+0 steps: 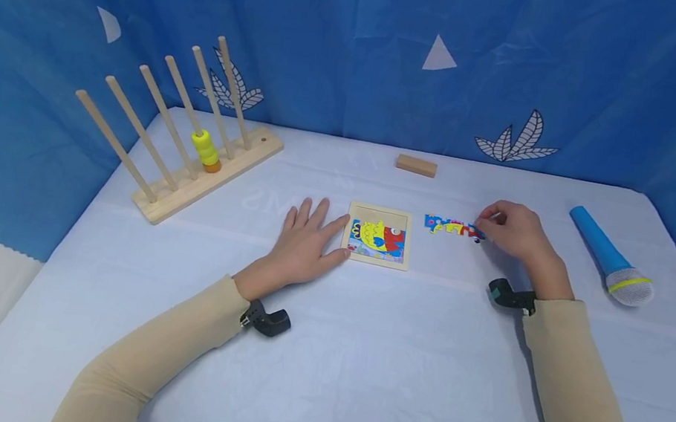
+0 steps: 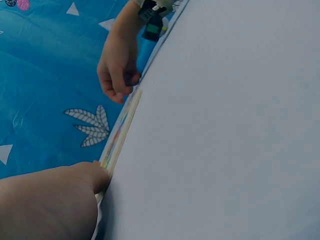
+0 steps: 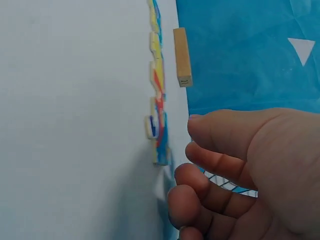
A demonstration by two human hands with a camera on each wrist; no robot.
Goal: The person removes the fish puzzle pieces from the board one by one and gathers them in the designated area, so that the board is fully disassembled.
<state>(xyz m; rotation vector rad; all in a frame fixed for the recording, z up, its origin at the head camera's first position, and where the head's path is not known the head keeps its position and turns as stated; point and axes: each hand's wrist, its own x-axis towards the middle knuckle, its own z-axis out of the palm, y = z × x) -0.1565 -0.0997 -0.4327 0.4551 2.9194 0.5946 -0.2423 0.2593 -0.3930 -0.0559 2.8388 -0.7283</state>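
A square wooden puzzle tray [image 1: 409,246] lies on the table, its lower part filled with colourful pieces and its upper strip bare wood. My left hand [image 1: 305,244] rests spread on the table at the tray's left side, thumb and index fingertips at its edge. To the right of the tray, a row of joined puzzle pieces [image 1: 452,227] lies flat. My right hand [image 1: 514,228] is at that row's right end, fingers loosely bent. In the right wrist view, a gap shows between thumb [image 3: 215,131] and index finger, with nothing visible in it, beside the puzzle pieces [image 3: 158,82].
A wooden block [image 1: 417,165] lies near the back edge. On the left stands a peg rack [image 1: 215,178] with yellow and orange beads on one peg. A blue toy microphone [image 1: 608,255] lies at the right. Blue patterned cloth [image 1: 367,43] hangs behind the table.
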